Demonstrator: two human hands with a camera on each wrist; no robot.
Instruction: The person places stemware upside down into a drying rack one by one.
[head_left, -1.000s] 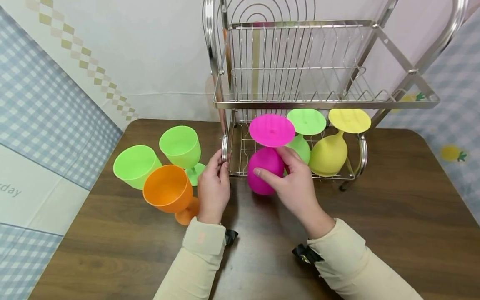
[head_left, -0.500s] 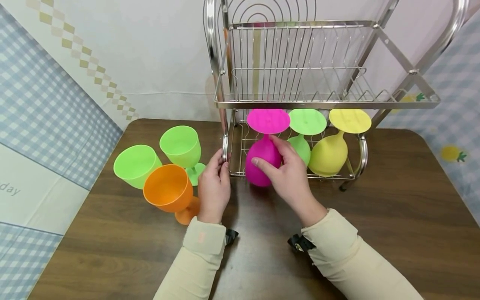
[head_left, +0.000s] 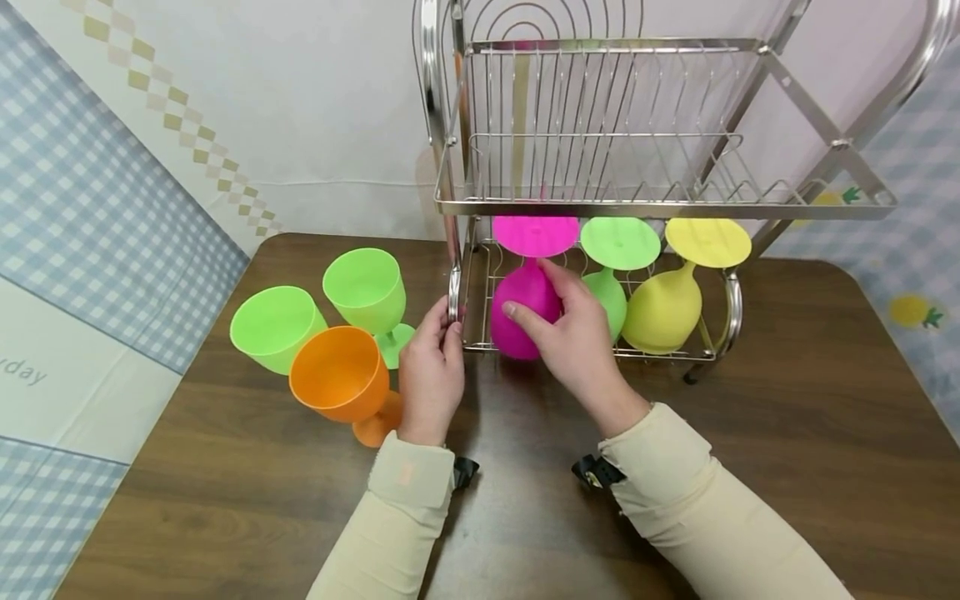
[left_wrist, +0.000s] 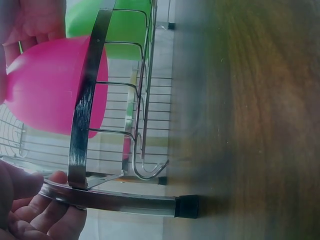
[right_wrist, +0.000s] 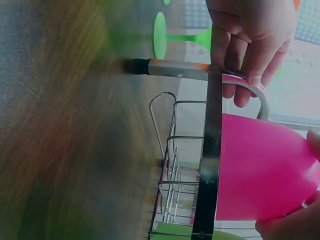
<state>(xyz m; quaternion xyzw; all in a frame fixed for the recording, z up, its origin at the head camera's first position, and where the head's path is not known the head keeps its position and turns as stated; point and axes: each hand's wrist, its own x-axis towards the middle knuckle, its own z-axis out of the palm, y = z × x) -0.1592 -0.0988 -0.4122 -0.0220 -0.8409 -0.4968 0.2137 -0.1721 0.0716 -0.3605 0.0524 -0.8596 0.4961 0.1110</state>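
My right hand [head_left: 581, 350] holds an upside-down magenta goblet [head_left: 517, 321] by its bowl, thumb in front and fingers toward the stem. The goblet is at the left part of the lower shelf of a metal dish rack [head_left: 663, 357], its foot partly hidden by the upper shelf. In the left wrist view the goblet's bowl [left_wrist: 55, 85] is behind the shelf's front bar. My left hand [head_left: 432, 375] grips the rack's left front leg [head_left: 453, 292]. Right of the magenta goblet stand an upside-down green goblet [head_left: 611, 300] and a yellow goblet [head_left: 663, 308].
Left of the rack, two green goblets [head_left: 277, 329] and an orange goblet [head_left: 341, 375] stand upright on the brown wooden table [head_left: 247, 500]. The rack's upper shelf [head_left: 667, 208] overhangs the lower one. A checked cloth [head_left: 82, 142] hangs at the left.
My right hand has moved the magenta goblet back and slightly left, onto the lower shelf beneath the upper one. The left hand has kept its grip on the rack leg.
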